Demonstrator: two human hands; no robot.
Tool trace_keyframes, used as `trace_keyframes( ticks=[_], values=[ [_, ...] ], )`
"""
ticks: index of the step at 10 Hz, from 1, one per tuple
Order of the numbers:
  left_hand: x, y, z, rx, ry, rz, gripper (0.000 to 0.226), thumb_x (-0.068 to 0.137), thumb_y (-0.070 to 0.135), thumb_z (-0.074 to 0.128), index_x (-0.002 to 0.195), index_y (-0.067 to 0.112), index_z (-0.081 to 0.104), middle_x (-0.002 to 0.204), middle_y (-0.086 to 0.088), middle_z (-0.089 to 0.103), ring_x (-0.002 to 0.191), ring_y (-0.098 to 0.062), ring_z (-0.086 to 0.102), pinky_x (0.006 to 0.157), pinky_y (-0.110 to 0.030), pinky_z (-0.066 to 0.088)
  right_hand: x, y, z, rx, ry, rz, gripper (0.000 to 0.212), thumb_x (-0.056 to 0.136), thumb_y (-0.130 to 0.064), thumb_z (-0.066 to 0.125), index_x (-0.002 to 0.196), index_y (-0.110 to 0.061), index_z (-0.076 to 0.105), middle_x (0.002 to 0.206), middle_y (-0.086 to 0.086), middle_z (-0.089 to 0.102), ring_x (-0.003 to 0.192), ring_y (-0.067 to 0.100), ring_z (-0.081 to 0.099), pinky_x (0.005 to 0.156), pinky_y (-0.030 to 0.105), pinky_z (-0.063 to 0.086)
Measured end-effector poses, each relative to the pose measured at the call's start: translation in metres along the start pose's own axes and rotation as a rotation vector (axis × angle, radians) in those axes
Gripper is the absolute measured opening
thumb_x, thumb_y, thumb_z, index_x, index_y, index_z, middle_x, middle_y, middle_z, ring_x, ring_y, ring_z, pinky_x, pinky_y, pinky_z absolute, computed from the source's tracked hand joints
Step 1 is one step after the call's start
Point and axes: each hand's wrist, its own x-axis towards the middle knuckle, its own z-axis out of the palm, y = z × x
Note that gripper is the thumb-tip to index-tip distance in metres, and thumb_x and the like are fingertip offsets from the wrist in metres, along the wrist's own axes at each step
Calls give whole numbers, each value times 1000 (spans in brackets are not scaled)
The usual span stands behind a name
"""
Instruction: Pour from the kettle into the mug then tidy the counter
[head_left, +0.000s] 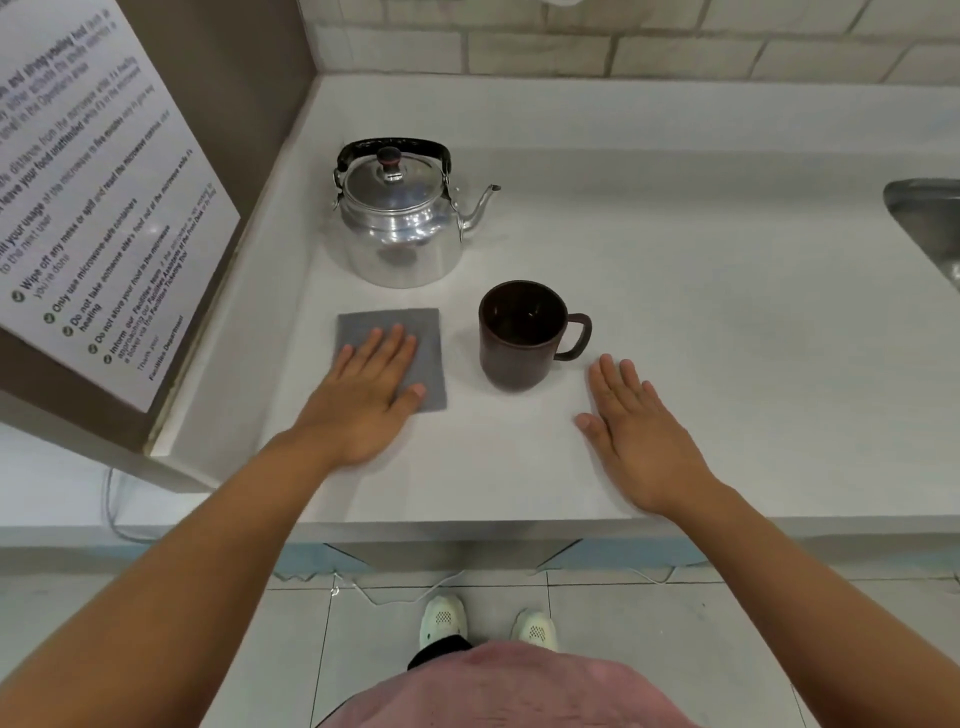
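Both grips lay spread flat: left hand (371, 387) on the cloth (390, 358), right hand (636, 428) on the worktop (675, 291). Best to lift the kettle (397, 218), at 11 o'clock from the mug (522, 335), by its top handle.

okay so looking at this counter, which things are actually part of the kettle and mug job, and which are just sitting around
Part of the job:
kettle, lid on, spout towards the sink
mug, upright, handle to the right
grey cloth, flat under the left hand
right hand, flat on the counter, holding nothing

Just there:
sink at the right edge
printed notice on the left
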Motion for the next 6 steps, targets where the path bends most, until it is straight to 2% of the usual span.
trace_keyframes(
  ticks=[1,4,5,6],
  values=[
    [-7,8,-1,10,-34,-32,61,102,47,16,150,24,-14,160,4,-19,144,-12,-21,117,-36,-13,1,2,1,24,-8,-1,62,98,-49,13,149,-20,-8,158,-6,-14,142,8,-19,115,26,-9],
    [-59,31,16,28,2,42,60,100,50,12,147,28,-19,156,8,-24,140,-7,-30,116,-33,-15,0,2,3,43,24,-6,62,98,-50,13,149,-21,-8,151,-11,-19,139,6,-20,114,24,-9],
    [-57,31,11,1,-16,57,61,100,51,16,149,28,-13,158,8,-18,142,-8,-24,118,-34,-12,1,1,0,39,16,-5,62,99,-50,14,149,-20,-8,157,-7,-15,143,9,-17,115,25,-8],
    [-55,29,-8,-114,28,12,61,98,56,26,152,29,17,161,7,16,147,-13,10,118,-37,14,-1,0,-7,62,-14,-1,64,98,-51,16,151,-18,0,161,-2,-3,147,15,-7,119,28,-2]
  ],
)
